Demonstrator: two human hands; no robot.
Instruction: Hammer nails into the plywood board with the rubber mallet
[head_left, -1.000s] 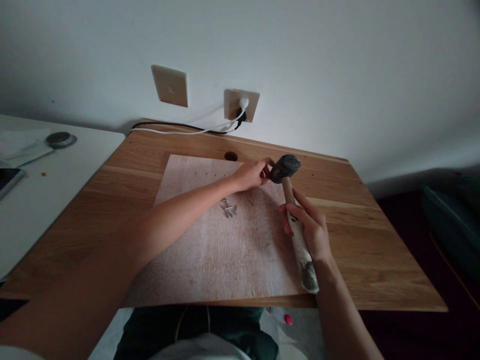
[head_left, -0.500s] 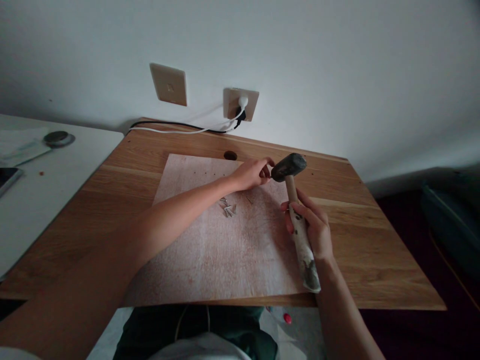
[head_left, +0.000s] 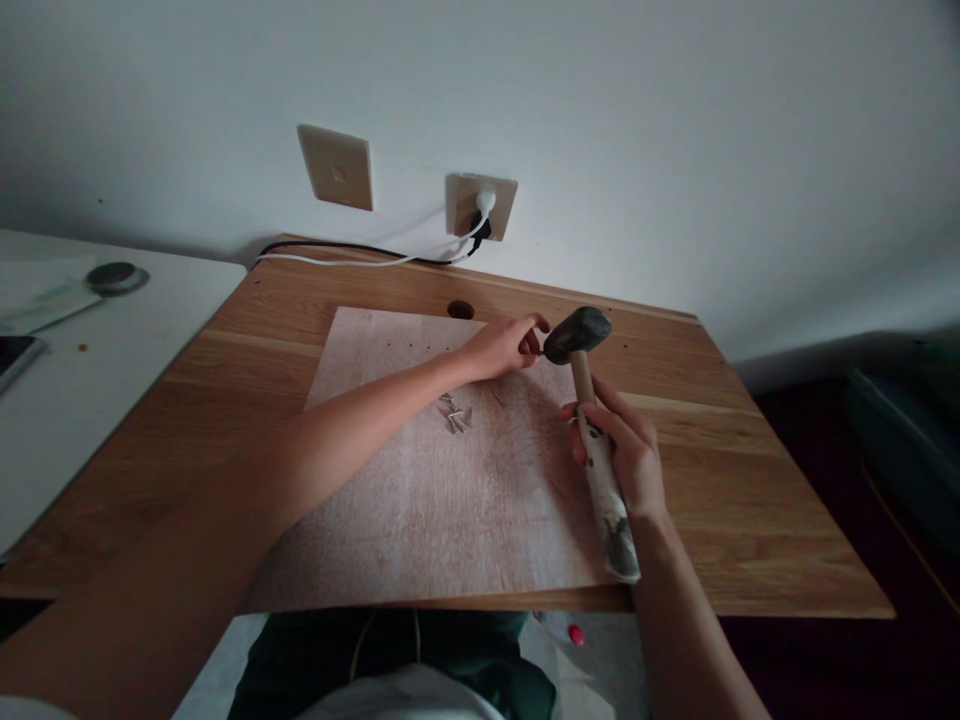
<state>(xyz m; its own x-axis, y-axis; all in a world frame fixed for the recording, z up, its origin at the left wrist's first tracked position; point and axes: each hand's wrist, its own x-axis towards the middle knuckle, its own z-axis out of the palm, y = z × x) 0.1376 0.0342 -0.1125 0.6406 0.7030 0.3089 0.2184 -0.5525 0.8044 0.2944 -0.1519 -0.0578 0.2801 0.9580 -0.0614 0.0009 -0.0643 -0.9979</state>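
A black-headed, pale-handled hammer (darkly blotched below) tilts centre-right. Thin silvery nails lie mid-frame on a pinkish rectangular board.

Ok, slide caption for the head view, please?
Right hand holds a black-headed hammer near the left hand, over a pale rectangular board bearing thin silvery nails.

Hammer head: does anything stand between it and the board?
The left hand seems to: it is near the far edge of the board, right beside the hammer head. Whether they touch, I can't tell.
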